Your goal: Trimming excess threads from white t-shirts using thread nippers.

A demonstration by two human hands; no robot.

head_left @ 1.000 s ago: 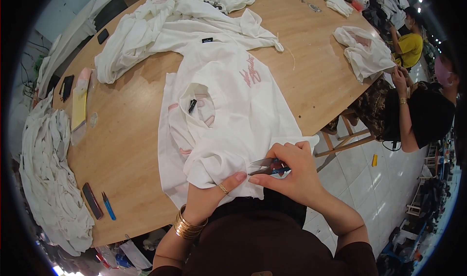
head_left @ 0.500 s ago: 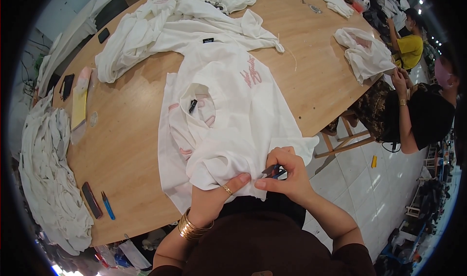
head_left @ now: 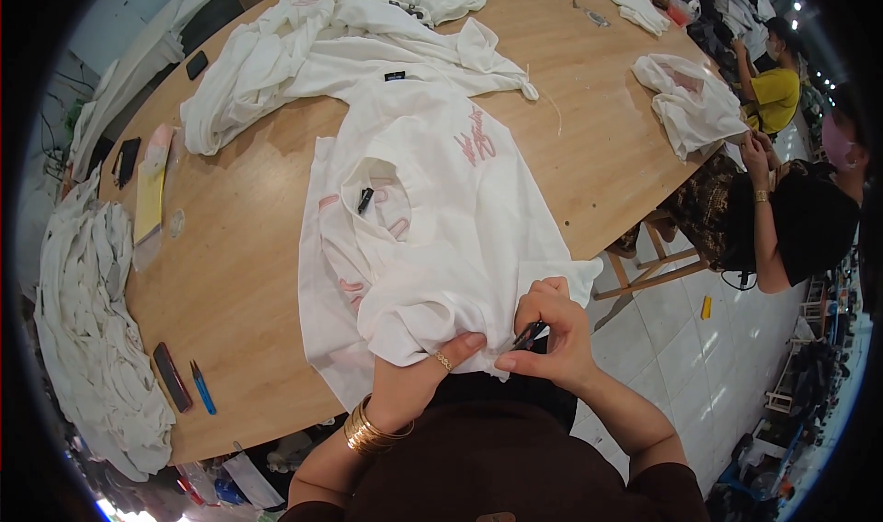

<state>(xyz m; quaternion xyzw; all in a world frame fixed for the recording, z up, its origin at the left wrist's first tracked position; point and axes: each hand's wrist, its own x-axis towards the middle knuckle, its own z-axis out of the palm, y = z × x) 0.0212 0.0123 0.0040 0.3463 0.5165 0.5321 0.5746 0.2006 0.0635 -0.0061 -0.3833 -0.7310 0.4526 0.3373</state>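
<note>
White shirt (head_left: 432, 218) with pink print, hem bunched up

A garment workshop, by the look of it. White T-shirts (head_left: 432, 191) cover the big wooden bench (head_left: 248, 274), more lie heaped (head_left: 92, 338) alongside. Seated workers (head_left: 800, 218) handle garments over a tiled floor (head_left: 699, 356).

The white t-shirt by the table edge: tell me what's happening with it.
A person is working on the hem of a white t-shirt with pink lettering, spread on a round wooden table. The left hand pinches the bunched fabric at the table's near edge. The right hand holds a small dark tool against the cloth there. More white garments are piled to the left, and other people sit at the far right.
</note>
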